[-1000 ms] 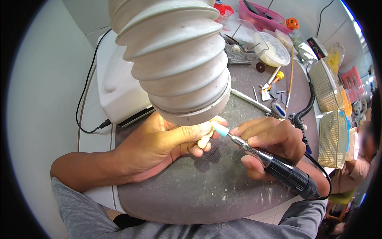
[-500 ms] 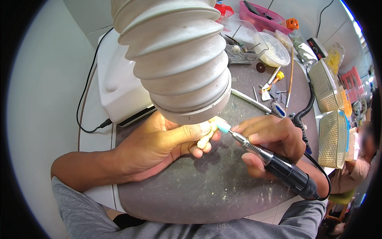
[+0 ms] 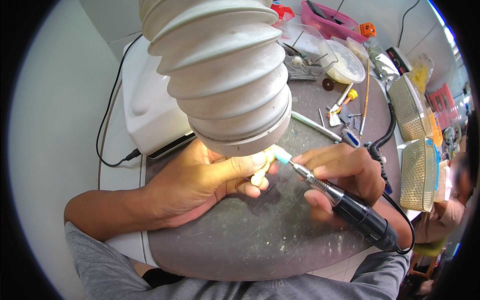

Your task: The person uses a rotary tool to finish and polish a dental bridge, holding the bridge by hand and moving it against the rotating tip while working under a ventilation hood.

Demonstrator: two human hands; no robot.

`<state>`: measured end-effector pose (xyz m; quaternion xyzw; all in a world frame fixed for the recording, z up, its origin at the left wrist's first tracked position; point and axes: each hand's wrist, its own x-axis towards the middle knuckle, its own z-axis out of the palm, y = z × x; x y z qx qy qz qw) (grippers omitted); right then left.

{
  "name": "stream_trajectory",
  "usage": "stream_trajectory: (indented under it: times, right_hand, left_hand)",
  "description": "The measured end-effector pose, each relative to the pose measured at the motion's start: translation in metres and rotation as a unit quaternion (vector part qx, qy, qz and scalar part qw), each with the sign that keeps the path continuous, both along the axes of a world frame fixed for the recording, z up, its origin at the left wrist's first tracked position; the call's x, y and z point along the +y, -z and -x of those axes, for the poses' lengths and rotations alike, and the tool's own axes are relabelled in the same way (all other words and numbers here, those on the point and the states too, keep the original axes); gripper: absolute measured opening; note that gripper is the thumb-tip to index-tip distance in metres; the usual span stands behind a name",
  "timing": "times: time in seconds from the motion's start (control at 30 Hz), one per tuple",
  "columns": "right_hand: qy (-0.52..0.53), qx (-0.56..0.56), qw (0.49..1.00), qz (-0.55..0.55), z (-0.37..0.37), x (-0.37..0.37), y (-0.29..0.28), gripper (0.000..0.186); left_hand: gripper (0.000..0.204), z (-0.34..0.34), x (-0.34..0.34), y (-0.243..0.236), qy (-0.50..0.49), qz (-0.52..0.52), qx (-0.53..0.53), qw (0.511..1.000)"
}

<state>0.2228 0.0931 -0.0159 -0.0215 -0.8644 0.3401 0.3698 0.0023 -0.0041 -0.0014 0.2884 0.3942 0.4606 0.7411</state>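
Observation:
My left hand pinches a small cream-yellow piece, like a dental model, between thumb and fingers just below the rim of a white corrugated hose. In my right hand is a black and silver rotary handpiece with a cord. Its light-blue tip meets the piece at its upper right. Both hands are over the brown, scuffed bench mat. The exact contact point is hard to make out.
A white machine sits behind my left hand. At the back are a pink basket, plastic containers, brushes and small tools. Woven baskets line the right edge, where another person shows beyond.
The blue tip and handpiece have risen slightly against the piece. The piece and my left fingers have shifted very slightly. Both grips stay the same.

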Motion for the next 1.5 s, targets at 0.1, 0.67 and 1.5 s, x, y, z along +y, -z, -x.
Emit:
stream_trajectory:
  times: [0.1,0.67,1.5]
  right_hand:
    - [-0.009,-0.012,1.000,-0.007,0.001,0.001,-0.002,0.035]
    - [0.058,-0.019,0.988,0.144,0.004,-0.007,-0.006,0.032]
    - [0.049,-0.031,0.901,0.429,0.015,-0.016,-0.003,0.023]
  left_hand:
    - [0.039,-0.001,-0.002,-0.003,-0.005,0.011,0.004,1.000]
    - [0.027,-0.006,0.000,0.003,-0.022,-0.028,0.044,0.998]
    - [0.014,-0.009,-0.001,0.016,-0.134,-0.290,0.327,0.889]
